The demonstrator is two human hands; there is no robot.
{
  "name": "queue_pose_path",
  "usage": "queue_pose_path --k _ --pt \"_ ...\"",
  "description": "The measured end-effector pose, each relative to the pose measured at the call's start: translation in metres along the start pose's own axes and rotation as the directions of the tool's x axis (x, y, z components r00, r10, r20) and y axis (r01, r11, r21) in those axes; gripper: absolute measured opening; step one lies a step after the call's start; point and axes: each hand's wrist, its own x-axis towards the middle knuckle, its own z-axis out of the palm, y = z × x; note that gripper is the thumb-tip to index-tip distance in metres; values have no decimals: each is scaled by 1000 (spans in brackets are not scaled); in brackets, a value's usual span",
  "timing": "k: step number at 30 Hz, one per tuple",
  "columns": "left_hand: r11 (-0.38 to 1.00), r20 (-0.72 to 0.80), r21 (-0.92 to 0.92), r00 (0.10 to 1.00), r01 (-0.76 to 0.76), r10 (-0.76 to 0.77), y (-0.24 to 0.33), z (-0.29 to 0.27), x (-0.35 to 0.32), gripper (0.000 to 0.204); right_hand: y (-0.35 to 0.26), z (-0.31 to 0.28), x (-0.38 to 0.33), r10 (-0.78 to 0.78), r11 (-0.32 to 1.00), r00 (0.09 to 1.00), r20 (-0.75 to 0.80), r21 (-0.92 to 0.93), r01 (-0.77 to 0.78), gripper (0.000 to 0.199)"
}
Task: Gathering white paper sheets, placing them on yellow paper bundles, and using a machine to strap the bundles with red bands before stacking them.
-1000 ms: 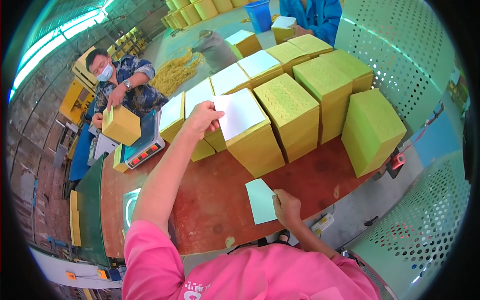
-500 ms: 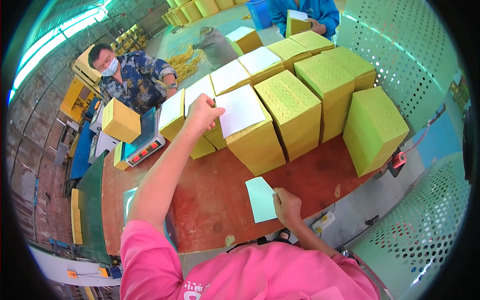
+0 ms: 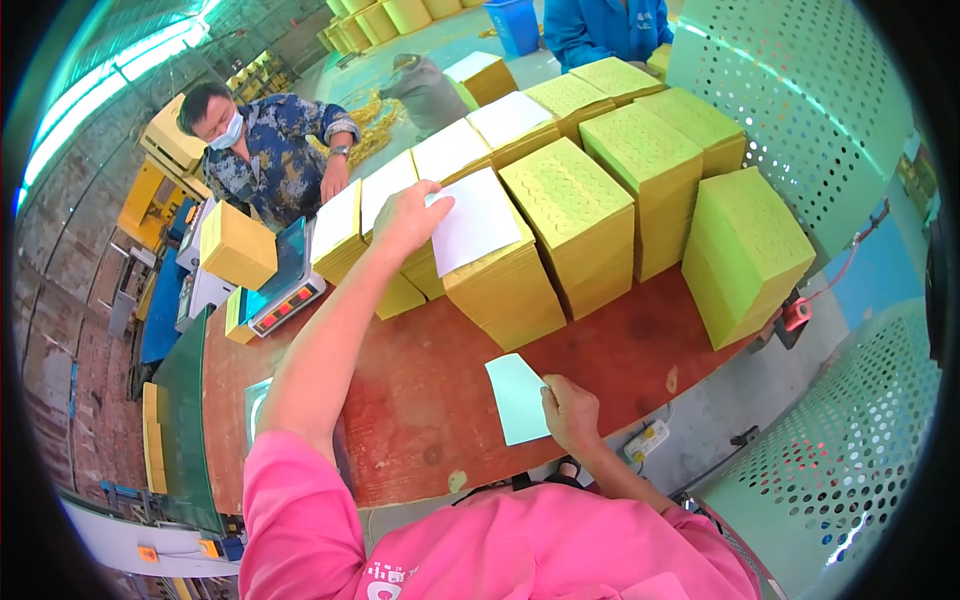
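My left hand [image 3: 408, 217] reaches out to a white sheet [image 3: 475, 225] lying on top of a tall yellow paper stack [image 3: 505, 295]. Its thumb and fingers are closed at the sheet's upper left corner. Nearer to me, above the red-brown table [image 3: 440, 400], my right hand [image 3: 573, 412] grips a pale green-white sheet [image 3: 517, 400] by its right edge. Whether that is one sheet or a thin bundle, I cannot tell. Beside the stack under my left hand stands another yellow stack [image 3: 570, 190] with a wavy pattern of cuts on top.
More yellow stacks [image 3: 645, 150] stand in rows, some topped with white sheets [image 3: 450, 150]. A scale [image 3: 290, 318] sits at the left, near a yellow block [image 3: 238, 245]. A masked co-worker [image 3: 265, 150] is beyond it; another person in blue [image 3: 605, 30] is at the back. Perforated green panels [image 3: 820, 450] border the right.
My left hand has shifted slightly at the sheet's corner, while my right hand stays nearly still. The masked co-worker's hand has come forward; the person in blue has moved their stack right and down.
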Motion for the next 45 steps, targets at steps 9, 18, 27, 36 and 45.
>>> queue_pose_path --k 9,18,27,36,45 --pt "997 22 73 999 -41 39 6 0 6 54 1 0 -1 11 1000 1000 13 -10 -11 11" --pt "998 157 -6 985 69 -68 12 -1 15 54 2 -1 -1 24 999 1000 15 24 -24 12" --pt "999 187 42 982 14 -22 16 -6 22 57 2 -2 1 9 1000 1000 27 9 -9 12" --pt "999 165 3 986 37 -36 11 -4 17 55 1 -1 -1 17 1000 1000 24 12 -17 11" --pt "937 -224 195 917 -290 330 44 -9 6 40 22 -15 4 333 813 937 108 471 -343 16"
